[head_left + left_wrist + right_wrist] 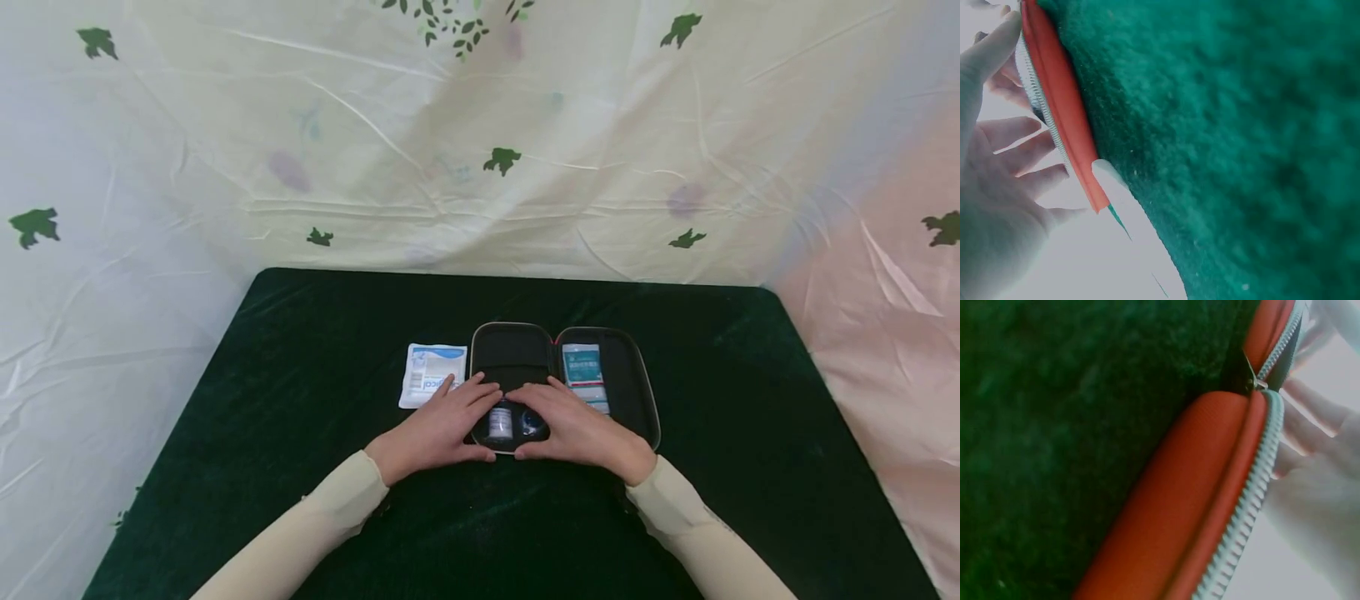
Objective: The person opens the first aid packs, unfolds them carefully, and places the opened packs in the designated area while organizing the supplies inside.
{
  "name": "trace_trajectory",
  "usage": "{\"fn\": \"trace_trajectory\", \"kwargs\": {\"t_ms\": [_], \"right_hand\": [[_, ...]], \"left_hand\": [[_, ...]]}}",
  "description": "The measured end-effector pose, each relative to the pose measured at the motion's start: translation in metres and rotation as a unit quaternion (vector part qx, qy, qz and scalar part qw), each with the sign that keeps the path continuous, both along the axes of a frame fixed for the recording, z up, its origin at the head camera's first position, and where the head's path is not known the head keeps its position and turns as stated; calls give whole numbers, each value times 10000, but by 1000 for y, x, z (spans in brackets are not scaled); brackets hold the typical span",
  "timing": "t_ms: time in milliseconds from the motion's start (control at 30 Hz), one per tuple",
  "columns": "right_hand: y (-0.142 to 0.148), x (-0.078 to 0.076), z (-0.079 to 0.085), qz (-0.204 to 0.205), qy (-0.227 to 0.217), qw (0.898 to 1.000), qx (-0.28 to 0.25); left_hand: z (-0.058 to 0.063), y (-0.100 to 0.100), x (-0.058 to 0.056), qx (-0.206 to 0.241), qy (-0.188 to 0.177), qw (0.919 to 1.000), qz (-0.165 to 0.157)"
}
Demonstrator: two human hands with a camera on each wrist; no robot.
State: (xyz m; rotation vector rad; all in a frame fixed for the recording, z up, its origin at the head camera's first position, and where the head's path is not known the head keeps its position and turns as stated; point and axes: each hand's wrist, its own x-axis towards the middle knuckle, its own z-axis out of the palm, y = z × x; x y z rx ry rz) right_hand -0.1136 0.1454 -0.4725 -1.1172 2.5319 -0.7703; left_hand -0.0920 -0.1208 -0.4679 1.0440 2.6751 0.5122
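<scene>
A zip case (512, 343) lies unfolded on the table, black inside; its outside (1060, 94) looks red-orange with a pale zipper. Over its left half, my left hand (448, 422) has its fingers extended and its thumb by the near rim. From the other side my right hand (576, 427) reaches over the same half, fingertips close to the left ones. Between the hands sit a small white-labelled bottle (500, 422) and a dark blue shiny item (531, 422), partly covered. A teal and white packet (582, 364) lies in the right half.
A white and blue packet (433, 371) lies left of the case, partly behind my left fingers. Dark green cloth (337, 333) covers the table. A pale curtain with green leaf shapes (501, 160) hangs behind. The zipper pull (1260, 383) sits at the case's fold.
</scene>
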Motion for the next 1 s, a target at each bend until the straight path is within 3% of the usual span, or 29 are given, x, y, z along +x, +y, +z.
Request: {"fn": "trace_trajectory", "kwargs": {"t_ms": [200, 467, 600, 767, 1000], "right_hand": [[2, 2, 7, -230, 7, 9996, -171], [6, 1, 19, -738, 22, 9968, -315], [9, -2, 24, -881, 93, 9955, -326], [11, -8, 29, -906, 229, 9952, -274], [12, -21, 36, -952, 390, 9947, -51]], "left_hand": [[4, -10, 5, 297, 49, 9983, 499], [5, -28, 0, 439, 385, 9910, 1206], [5, -37, -7, 138, 565, 9890, 1361], [3, -46, -15, -239, 305, 9885, 1462], [-1, -54, -21, -453, 65, 9899, 1341]]}}
